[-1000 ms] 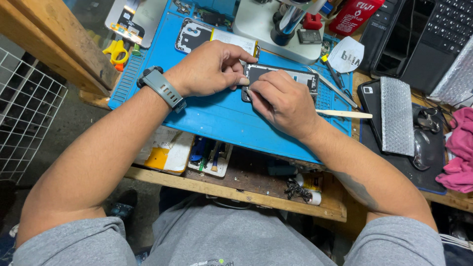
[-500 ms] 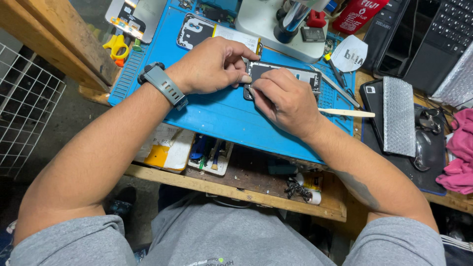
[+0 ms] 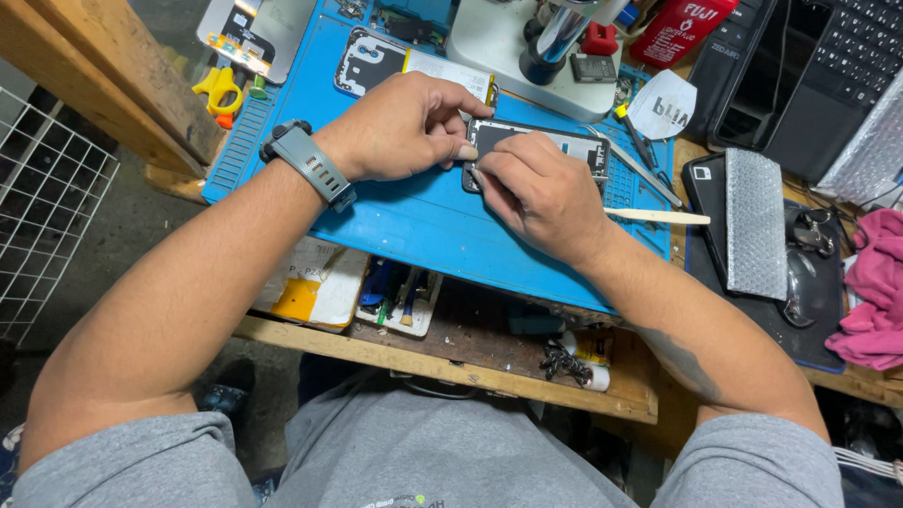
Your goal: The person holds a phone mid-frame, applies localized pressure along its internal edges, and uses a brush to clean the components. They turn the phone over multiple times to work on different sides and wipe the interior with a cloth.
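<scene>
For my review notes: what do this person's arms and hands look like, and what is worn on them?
Both hands are bare, with no gloves. The left hand has a grey wristwatch with a ridged strap on its wrist. The right hand wears nothing; its forearm carries a dark tattoo. Short grey T-shirt sleeves cover only the upper arms, leaving the forearms bare.

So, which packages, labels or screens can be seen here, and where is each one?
Red pack: top edge, behind the blue mat; white print.
White label: right of the microscope base; rounded paper, dark print.
Bubble-wrap pouch: right of the mat; silvery rectangle.
Yellow-white box: shelf below the mat.
</scene>
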